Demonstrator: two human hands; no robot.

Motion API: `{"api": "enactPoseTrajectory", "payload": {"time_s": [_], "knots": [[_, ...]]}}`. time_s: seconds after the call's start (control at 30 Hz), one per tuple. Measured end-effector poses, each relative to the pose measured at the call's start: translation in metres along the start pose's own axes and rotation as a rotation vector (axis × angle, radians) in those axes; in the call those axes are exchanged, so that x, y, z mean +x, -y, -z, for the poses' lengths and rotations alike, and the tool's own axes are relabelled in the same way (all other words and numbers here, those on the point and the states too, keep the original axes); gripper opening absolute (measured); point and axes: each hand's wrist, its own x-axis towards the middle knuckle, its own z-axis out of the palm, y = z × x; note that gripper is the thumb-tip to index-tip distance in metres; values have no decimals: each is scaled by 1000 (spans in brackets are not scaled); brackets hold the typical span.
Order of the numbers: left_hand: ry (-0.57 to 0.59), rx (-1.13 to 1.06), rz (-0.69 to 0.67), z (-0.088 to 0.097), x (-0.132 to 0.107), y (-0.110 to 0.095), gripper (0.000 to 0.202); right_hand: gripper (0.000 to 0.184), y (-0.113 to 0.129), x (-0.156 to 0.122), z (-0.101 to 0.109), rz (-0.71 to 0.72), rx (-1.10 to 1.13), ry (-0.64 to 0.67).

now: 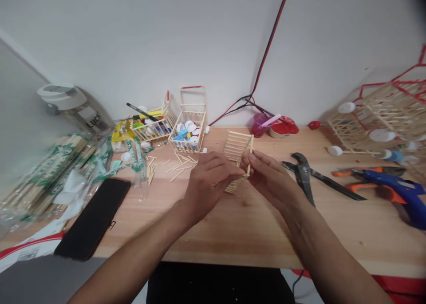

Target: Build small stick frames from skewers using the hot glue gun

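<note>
Above the middle of the pale wooden table, both hands hold a small ladder-like frame of wooden sticks. My left hand pinches its near side with the fingertips. My right hand grips an upright stick at the frame's right edge, and the two hands nearly touch. The hands hide the frame's middle. Loose wooden sticks lie on the table to the left of my left hand. Black pliers lie open just to the right of my right hand.
Stick baskets holding bottle caps stand at the back. To the right are a blue glue gun and a large stick structure. On the left lie a black phone and bagged sticks.
</note>
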Motion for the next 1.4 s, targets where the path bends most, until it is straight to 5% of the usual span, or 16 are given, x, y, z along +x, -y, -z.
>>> {"api": "enactPoseTrajectory", "payload": {"time_s": [1.4], "knots": [[-17, 3, 4, -2, 0, 0, 5, 20, -3, 0, 3, 20, 21, 22]]}}
